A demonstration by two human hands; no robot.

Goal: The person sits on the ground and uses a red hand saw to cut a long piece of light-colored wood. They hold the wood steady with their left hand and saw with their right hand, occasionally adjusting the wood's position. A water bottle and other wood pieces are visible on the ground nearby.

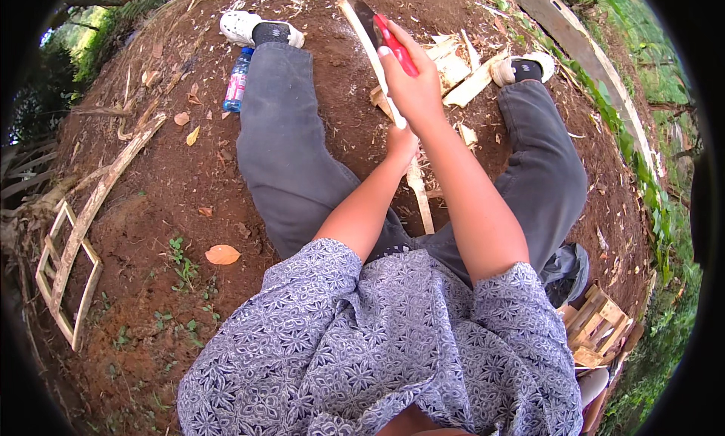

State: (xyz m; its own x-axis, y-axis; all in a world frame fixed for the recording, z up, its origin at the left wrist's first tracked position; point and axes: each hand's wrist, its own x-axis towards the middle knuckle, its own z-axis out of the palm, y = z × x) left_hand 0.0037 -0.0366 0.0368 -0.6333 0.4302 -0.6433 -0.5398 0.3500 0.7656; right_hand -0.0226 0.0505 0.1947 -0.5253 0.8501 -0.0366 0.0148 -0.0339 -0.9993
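Note:
My right hand (417, 96) is closed round the red handle of a knife (401, 52), its thumb laid along the handle. The dark blade points away from me and lies alongside the far end of a long pale wooden stick (368, 44). Nearer to my body, my left hand (402, 143) is wrapped round that stick, just below my right wrist. The stick slants up and to the left, its peeled surface whitish. Past my left hand, a pale strip of wood (420, 194) runs toward my lap; whether it is the same piece I cannot tell.
Split wood pieces (453, 72) and shavings lie on brown soil between my outstretched legs. By my left foot is a bottle (236, 81) with a blue cap. A wooden frame (72, 273) rests at far left, a slatted crate (600, 324) and dark plastic bag (568, 273) at right.

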